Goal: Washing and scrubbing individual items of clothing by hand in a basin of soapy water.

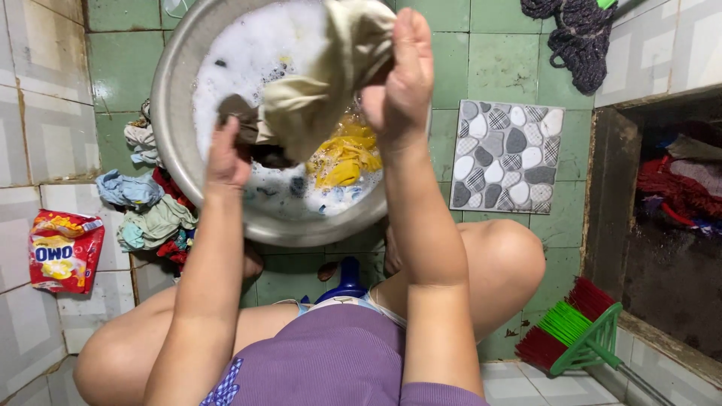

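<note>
A red and yellow detergent packet [65, 249] is seen lying on pale tiles at the left wall. The floor [504, 68] is laid with green tiles; a pebble-patterned mat [505, 156] is spread on it. A beige garment [316, 90] is gripped by closed fingers of the left hand [227, 154] and right hand [400, 83] above a sudsy metal basin [177, 113] (a yellow cloth [342, 162] floats inside). Crumpled clothes [147, 214] are heaped beside it.

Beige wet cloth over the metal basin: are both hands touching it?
Touching. The head view shows the left hand gripping the beige wet cloth's lower end and the right hand clutching its upper part.
</note>
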